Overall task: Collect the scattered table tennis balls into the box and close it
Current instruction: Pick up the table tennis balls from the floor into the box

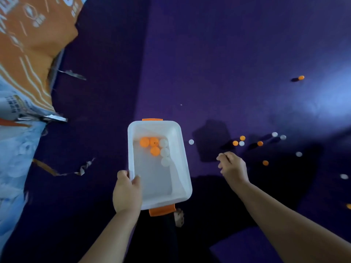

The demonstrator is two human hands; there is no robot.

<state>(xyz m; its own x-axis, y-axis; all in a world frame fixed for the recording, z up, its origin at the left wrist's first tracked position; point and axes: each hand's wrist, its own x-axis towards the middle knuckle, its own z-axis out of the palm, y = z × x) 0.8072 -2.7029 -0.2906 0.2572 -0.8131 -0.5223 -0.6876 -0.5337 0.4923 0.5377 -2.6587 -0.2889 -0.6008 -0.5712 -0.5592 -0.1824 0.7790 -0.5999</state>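
A: Where is the box (pixel 130 149) now?

B: The left hand (pixel 126 188) grips it at the near left rim, with the thumb inside, and it seems lifted above the purple floor (pixel 209 73). Six balls (pixel 155 149) lie in it, three orange and three white. I see no lid.

A: And the right hand (pixel 232 166)?

B: It reaches out to the right of the box, fingers loosely curled. I cannot tell if something is between them or not.

A: What is the good way for this step?

B: I think to take first the white ball (pixel 191 141) just beside the box, then the cluster (pixel 241 143) farther right. Better to hold the box level and low and drop each ball gently, because they bounce out easily. The far orange ball (pixel 301 77) can wait
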